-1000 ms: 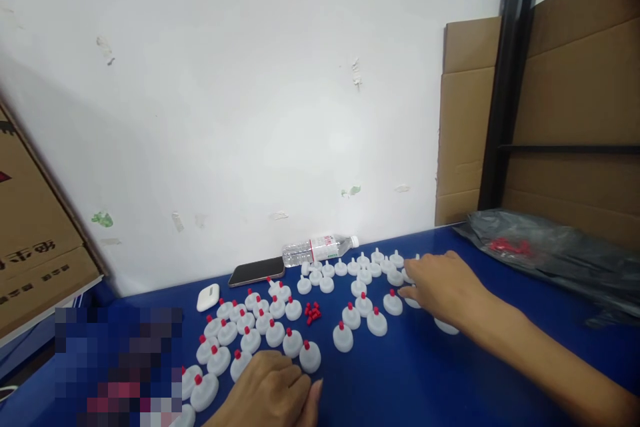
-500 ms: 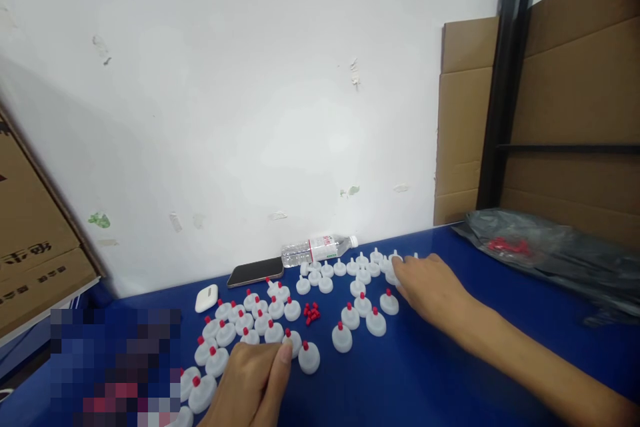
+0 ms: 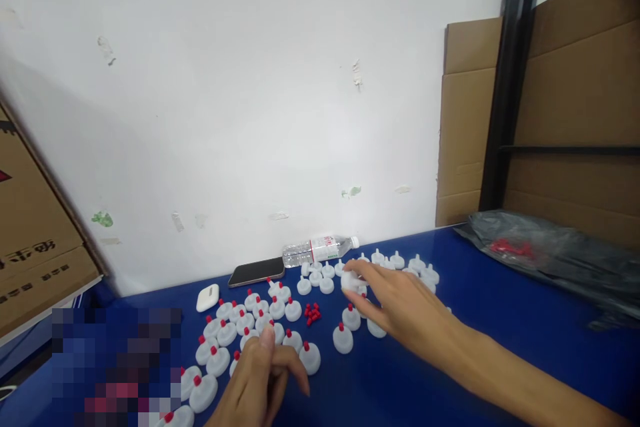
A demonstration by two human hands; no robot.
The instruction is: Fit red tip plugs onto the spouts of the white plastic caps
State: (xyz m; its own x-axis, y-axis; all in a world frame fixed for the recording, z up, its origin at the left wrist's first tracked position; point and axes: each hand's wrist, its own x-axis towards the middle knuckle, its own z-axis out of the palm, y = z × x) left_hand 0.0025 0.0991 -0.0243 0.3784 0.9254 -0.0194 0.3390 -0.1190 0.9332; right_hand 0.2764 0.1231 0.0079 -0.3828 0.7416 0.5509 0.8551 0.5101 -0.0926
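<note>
My right hand pinches a white plastic nozzle cap between thumb and fingers, over the group of caps at the back. My left hand is in front of the capped group, its fingers curled and the thumb on top. Whether anything is inside those fingers is hidden. Around it stand several white nozzle caps with red tips. More red-tipped caps stand to the right. A small pile of loose red tips lies between the hands. White caps without red tips stand behind it.
A clear bottle lies along the wall beside a dark phone and a white earphone case. A grey plastic bag with red pieces lies at the right. Cardboard boxes stand at the left; part of the table is pixelated.
My right hand has moved left and nearer from the far-right caps, now with a white cap in its fingers. My left hand has turned, its index finger curling toward the right.
</note>
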